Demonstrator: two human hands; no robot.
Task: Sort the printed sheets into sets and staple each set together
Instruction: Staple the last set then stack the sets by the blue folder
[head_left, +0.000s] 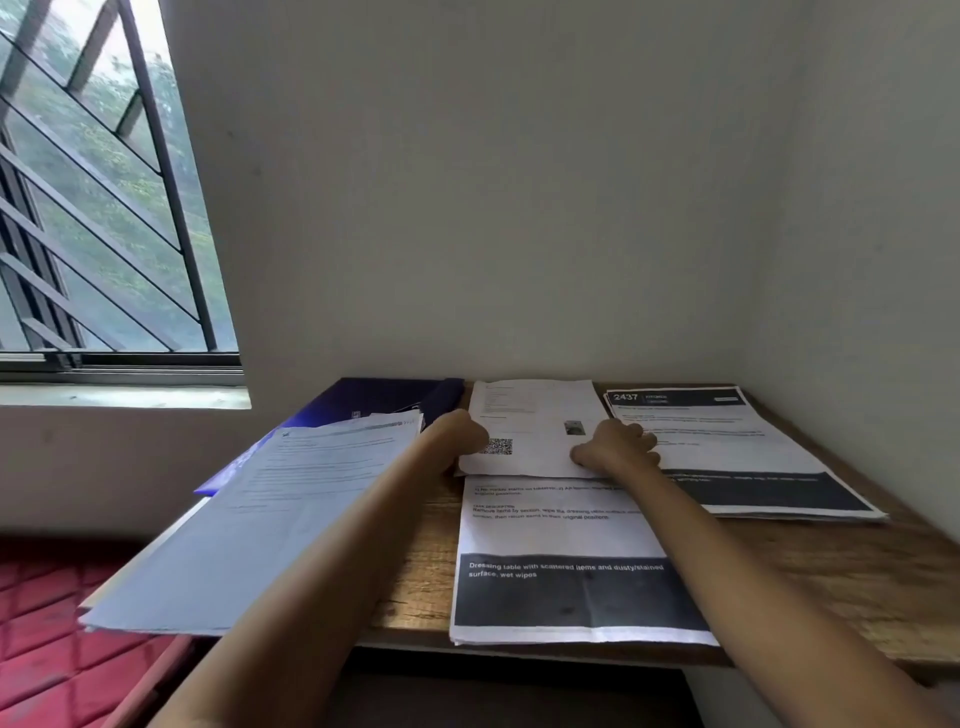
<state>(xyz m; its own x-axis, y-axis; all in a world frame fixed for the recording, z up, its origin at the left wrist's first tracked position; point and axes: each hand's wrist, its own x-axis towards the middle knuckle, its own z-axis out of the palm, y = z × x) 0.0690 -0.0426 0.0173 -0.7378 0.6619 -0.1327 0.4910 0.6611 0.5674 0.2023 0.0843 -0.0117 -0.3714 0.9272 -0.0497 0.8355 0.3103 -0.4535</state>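
A white sheet with a QR code lies at the back middle of the wooden table. My left hand grips its left edge and my right hand holds its lower right part, fingers curled. Under its near edge lies a set with a dark band reading "Dressing table". To the right rests another set headed "2437". A thick pile of printed sheets overhangs the table's left side. No stapler is in view.
A dark blue folder lies under the left pile, against the wall. A barred window is at the left. A red quilted surface sits below the table's left. Walls close the back and right.
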